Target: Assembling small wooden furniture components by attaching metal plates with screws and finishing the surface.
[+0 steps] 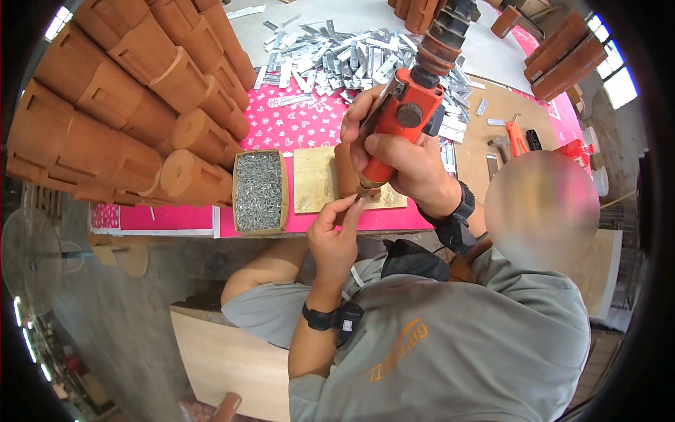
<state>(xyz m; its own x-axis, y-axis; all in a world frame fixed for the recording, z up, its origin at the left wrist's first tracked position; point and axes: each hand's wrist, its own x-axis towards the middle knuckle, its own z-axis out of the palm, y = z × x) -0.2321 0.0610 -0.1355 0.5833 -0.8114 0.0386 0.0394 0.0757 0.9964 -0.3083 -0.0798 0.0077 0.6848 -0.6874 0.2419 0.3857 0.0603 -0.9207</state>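
Gripping a red drill (404, 116), the R hand (425, 169) has fingers & thumb wrapped round its body, nose angled down to a brown piece (344, 172). That piece sits just past the L fingertips, on a wooden board (313, 184), partly hidden by drill & hand. L hand (335, 238): thumb & index nearly meeting at the drill's nose; can't tell if anything's pinched btwn them. Left of those fingers: a cardboard box (285, 193), approx. full of small silver screws (259, 190). Farther left: stacked brown cylinders (140, 91), cut off at top. Well beyond the fingers: heaped metal strips (337, 60), partly behind the drill, too jumbled to count.
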